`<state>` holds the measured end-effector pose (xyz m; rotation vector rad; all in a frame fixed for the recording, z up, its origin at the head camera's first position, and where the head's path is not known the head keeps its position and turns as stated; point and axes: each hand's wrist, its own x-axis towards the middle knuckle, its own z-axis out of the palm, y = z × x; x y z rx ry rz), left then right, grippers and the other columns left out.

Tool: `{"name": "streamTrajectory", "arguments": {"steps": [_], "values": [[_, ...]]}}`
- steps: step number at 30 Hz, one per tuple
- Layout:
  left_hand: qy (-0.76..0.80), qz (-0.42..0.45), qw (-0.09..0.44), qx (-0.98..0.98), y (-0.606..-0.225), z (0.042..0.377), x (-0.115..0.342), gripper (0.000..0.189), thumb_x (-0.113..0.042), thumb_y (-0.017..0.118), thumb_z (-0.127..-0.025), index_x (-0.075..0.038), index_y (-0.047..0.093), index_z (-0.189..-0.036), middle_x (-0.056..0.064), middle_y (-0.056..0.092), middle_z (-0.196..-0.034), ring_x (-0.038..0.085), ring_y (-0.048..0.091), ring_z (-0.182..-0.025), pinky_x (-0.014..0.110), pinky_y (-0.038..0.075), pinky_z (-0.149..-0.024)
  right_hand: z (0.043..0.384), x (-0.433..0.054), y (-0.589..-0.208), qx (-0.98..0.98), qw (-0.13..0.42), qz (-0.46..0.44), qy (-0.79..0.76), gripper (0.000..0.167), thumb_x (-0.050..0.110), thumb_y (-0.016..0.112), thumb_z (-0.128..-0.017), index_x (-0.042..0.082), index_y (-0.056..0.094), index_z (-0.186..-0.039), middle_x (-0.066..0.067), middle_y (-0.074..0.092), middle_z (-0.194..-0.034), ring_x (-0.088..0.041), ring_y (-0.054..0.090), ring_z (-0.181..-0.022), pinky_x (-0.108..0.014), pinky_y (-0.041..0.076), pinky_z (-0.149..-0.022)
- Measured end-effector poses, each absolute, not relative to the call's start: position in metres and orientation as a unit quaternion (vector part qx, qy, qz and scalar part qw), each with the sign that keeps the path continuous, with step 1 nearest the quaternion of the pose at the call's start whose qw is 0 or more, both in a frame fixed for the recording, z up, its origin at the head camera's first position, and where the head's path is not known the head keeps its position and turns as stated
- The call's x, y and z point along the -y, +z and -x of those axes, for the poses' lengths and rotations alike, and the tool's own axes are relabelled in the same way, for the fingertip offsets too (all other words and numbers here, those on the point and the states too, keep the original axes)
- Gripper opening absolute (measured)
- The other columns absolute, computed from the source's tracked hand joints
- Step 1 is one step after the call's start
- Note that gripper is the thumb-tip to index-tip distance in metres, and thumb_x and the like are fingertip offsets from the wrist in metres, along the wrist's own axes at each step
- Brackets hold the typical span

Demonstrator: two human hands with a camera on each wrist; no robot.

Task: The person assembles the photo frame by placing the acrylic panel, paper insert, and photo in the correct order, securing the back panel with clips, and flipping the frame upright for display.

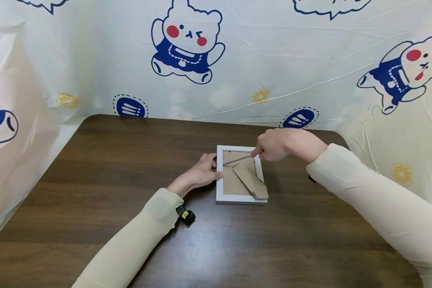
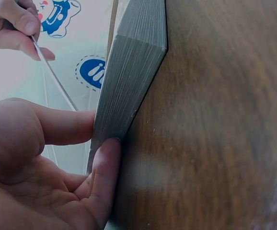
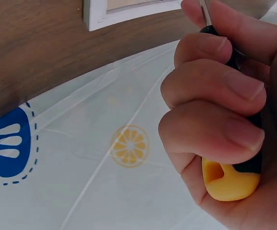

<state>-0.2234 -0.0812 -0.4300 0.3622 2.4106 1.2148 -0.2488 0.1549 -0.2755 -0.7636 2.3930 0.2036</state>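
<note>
Sleeves (image 1: 378, 204): pale pair, nearest the camera, over a dark wood table (image 1: 93, 200).
White frame (image 1: 220, 188): back upward on the table, between the hands; stand flap (image 1: 252, 183) aslant over brown backing (image 1: 232, 186).
Left hand (image 1: 199, 172): thumb over the left rim, fingers against the outer side, pinching.
Right hand (image 1: 281, 144): fingers wrapped firmly round a screwdriver (image 1: 239, 159), tip at the left inner edge.
Step in hand: apparently prying there.
Next move: calls for steady bracing, controlled leverage.

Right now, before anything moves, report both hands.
Left hand: holding the white frame by its side, thumb on top.
Right hand: closed around the yellow-and-black handle of a thin metal-shafted tool.
</note>
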Motion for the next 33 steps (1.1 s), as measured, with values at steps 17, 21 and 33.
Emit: {"name": "streamTrajectory", "arguments": {"steps": [17,21,33], "values": [[0.439,-0.125,0.212,-0.864,-0.429,0.222,0.081,0.079,-0.022,0.066,-0.104,0.001,0.023,-0.166,0.016,0.043,-0.137,0.029,0.048,-0.121,0.043,0.04,-0.107,0.248,-0.179,-0.307,-0.934,0.23,0.254,0.098,0.042,0.042,0.046,-0.113,0.016,0.078,-0.113,-0.002,0.073,-0.105,-0.019,0.065,-0.088,-0.048,0.055,-0.087],[0.441,-0.121,0.216,-0.863,-0.429,0.222,0.082,0.078,-0.022,0.065,-0.105,0.001,0.022,-0.166,0.016,0.043,-0.138,0.029,0.048,-0.121,0.044,0.041,-0.107,0.251,-0.184,-0.317,-0.937,0.237,0.239,0.089,0.047,0.046,0.044,-0.113,0.015,0.078,-0.122,-0.006,0.074,-0.121,-0.025,0.07,-0.107,-0.054,0.054,-0.098],[0.442,-0.122,0.215,-0.862,-0.43,0.222,0.082,0.079,-0.022,0.066,-0.105,0.0,0.021,-0.167,0.016,0.043,-0.14,0.029,0.047,-0.124,0.045,0.04,-0.11,0.26,-0.199,-0.342,-0.936,0.276,0.216,0.041,0.057,0.049,0.043,-0.113,0.006,0.069,-0.14,-0.017,0.067,-0.141,-0.04,0.06,-0.135,-0.062,0.045,-0.111]]}}
